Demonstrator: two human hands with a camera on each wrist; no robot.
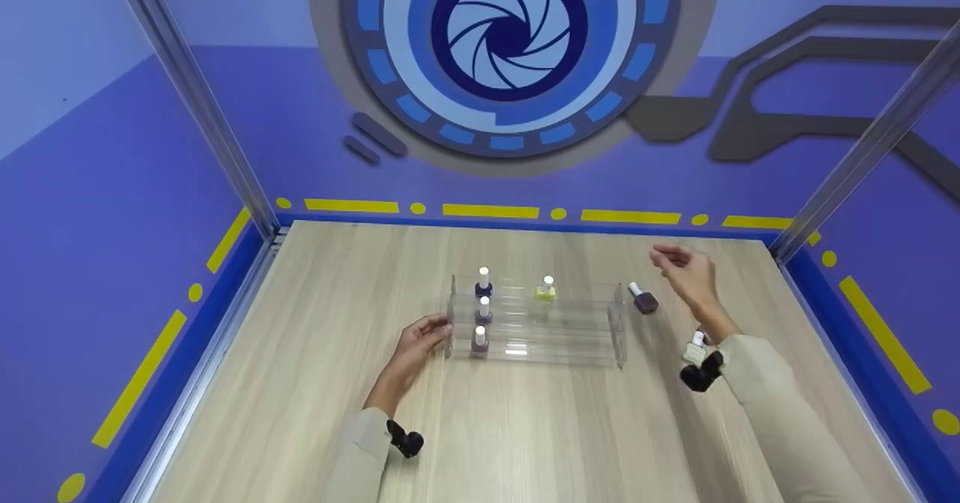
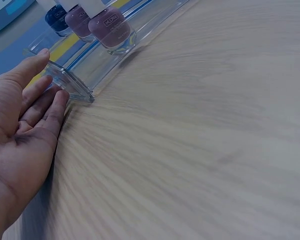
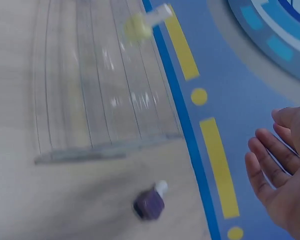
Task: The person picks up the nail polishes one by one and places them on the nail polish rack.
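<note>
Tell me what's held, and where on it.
The right hand holds nothing. The left hand touches the left end panel of the clear rack; a grip cannot be confirmed.

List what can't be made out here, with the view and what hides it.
- Head: any lettering on the dark purple bottle lying beside the rack; too small.
- Head: whatever lies beneath the right sleeve; the sleeve covers it.
- Left wrist: top of the front white cap; cut off by the upper edge.
- Right wrist: any lettering on the yellow bottle; blurred.
</note>
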